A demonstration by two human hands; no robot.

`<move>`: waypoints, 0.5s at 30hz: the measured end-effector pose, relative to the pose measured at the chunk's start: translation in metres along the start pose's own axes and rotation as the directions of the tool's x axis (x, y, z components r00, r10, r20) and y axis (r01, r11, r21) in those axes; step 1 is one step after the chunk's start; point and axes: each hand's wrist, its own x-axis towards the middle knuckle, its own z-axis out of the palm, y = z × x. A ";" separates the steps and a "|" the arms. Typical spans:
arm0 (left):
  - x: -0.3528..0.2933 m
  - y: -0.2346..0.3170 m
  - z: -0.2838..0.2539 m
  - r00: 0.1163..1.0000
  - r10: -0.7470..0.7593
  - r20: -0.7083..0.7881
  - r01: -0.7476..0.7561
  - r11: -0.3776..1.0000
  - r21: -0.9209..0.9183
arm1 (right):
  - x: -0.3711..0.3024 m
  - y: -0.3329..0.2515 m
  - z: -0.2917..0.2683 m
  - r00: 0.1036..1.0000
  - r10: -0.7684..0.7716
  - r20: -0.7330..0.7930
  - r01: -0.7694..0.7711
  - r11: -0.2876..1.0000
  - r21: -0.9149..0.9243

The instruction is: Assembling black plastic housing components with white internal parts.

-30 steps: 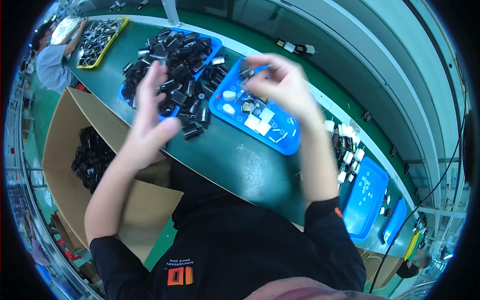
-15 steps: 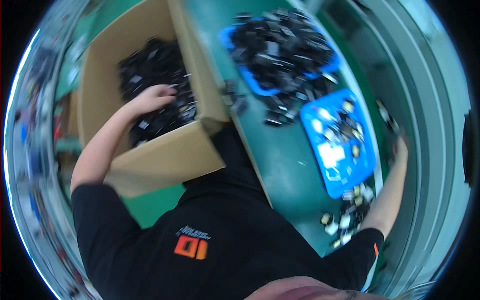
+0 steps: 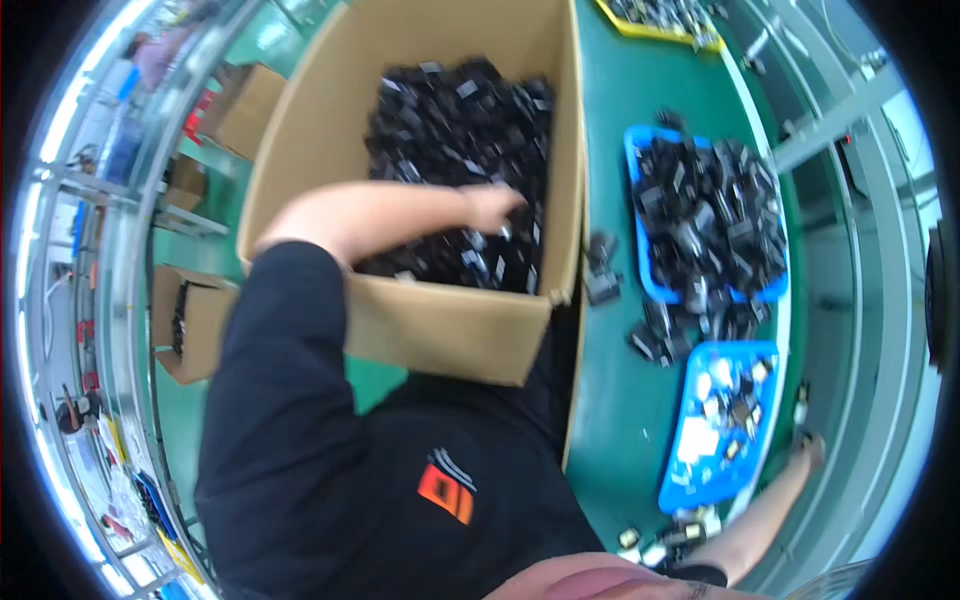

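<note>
Down in the cardboard box (image 3: 440,335), the left hand (image 3: 493,207) is at a heap of black parts (image 3: 450,125), its fingers blurred; I cannot tell whether they pinch a part. Black parts lie in front of this hand and on its near side, within the box walls. To its right, past the box wall, 2 loose black pieces (image 3: 601,270) rest on the green tabletop (image 3: 615,430). Farther right of it stands 1 blue tray (image 3: 643,255) piled with more black parts, some spilling off its near edge.

Well apart, the right hand (image 3: 812,452) is past the table's white edge, too small to tell whether its fingers are spread or pinching. Just beyond it is a small pale-and-dark piece (image 3: 801,395). Left of it lies a second, shallow blue tray (image 3: 697,492) holding white and dark bits.
</note>
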 end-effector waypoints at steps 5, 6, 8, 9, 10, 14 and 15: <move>0.048 0.001 0.049 0.943 -0.292 -0.162 0.299 0.954 0.018 | 0.007 0.010 -0.070 0.902 -0.213 0.375 0.080 0.937 0.341; 0.036 -0.006 0.053 0.925 -0.327 -0.194 0.338 0.941 0.026 | -0.035 -0.002 -0.045 0.917 -0.096 0.388 -0.079 0.908 0.411; 0.049 0.008 0.048 0.910 -0.355 -0.215 0.363 0.932 -0.003 | -0.098 -0.015 -0.089 0.842 -0.167 0.513 -0.148 0.843 0.517; 0.051 0.017 0.042 0.899 -0.381 -0.219 0.380 0.924 -0.046 | -0.123 -0.010 -0.101 0.851 -0.169 0.497 -0.144 0.836 0.530; 0.047 0.012 0.043 0.896 -0.381 -0.227 0.380 0.924 -0.049 | -0.162 -0.010 -0.105 0.853 -0.218 0.474 -0.096 0.828 0.553; 0.055 0.003 0.039 0.945 -0.196 -0.264 0.165 0.977 -0.134 | -0.353 -0.045 -0.083 0.807 -0.433 0.402 -0.092 0.581 0.809; 0.052 -0.002 0.036 0.960 -0.115 -0.255 0.068 0.980 -0.189 | -0.376 -0.050 -0.080 0.883 -0.278 0.379 -0.117 0.651 0.750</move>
